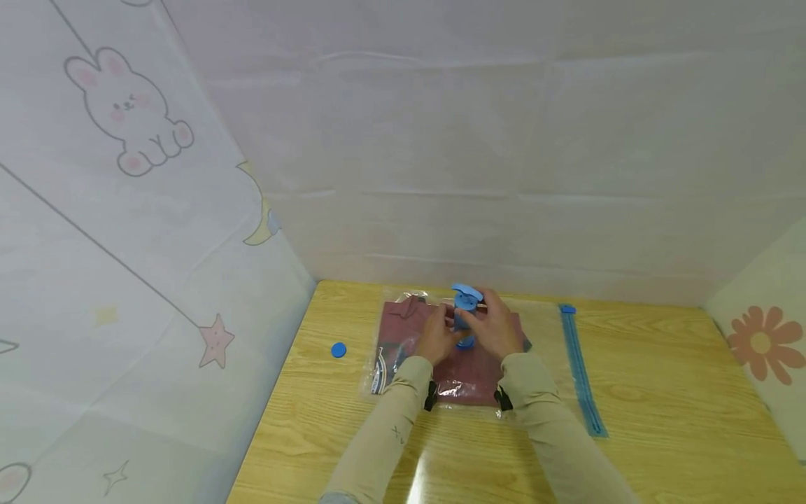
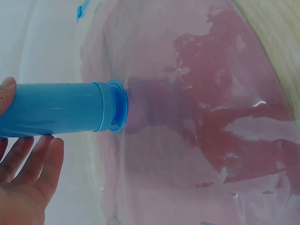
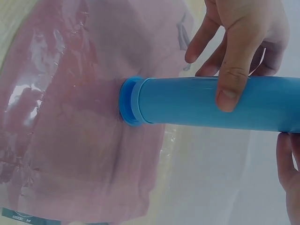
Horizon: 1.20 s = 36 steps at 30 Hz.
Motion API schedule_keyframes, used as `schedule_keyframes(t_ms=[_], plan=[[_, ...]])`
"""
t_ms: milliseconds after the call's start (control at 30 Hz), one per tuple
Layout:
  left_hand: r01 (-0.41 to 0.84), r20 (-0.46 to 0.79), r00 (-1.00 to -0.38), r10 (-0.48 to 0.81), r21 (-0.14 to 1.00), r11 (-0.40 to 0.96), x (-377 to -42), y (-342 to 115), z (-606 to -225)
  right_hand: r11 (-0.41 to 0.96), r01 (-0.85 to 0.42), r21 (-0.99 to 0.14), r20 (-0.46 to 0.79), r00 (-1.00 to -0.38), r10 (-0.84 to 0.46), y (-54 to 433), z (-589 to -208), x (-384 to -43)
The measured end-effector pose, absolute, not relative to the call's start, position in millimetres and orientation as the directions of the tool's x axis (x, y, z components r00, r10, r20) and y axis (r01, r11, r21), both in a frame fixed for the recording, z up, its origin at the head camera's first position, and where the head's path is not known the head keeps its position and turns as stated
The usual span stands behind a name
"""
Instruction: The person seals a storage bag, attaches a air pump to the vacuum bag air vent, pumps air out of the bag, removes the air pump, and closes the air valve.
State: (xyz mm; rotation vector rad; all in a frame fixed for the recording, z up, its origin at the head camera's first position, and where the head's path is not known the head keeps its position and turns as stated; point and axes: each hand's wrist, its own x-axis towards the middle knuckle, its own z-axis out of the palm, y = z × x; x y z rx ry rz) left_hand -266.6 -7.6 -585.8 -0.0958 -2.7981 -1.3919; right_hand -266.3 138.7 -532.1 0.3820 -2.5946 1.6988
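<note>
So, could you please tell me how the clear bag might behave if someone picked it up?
The clear bag would probably be floppy, as its film wrinkles over the maroon garment. Its glossy highlights suggest it may be slippery. The tall, narrow blue pump standing on it might tip if the bag moved and nobody held it.
</note>
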Motion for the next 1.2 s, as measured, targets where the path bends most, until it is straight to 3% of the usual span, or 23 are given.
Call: schedule_keyframes(t_ms=[733,1200], plan=[[0.105,0.05,-0.993,0.108,0.799,0.592,-265,-9,-586,0.332,-0.242,-0.912,0.176,-0.96,-0.218,141,-532,-271],[0.057,0.003,-0.996,0.087,0.783,0.62,-263,-4,-581,0.379,-0.121,-0.917,0.074,-0.988,-0.136,133,-522,-271]])
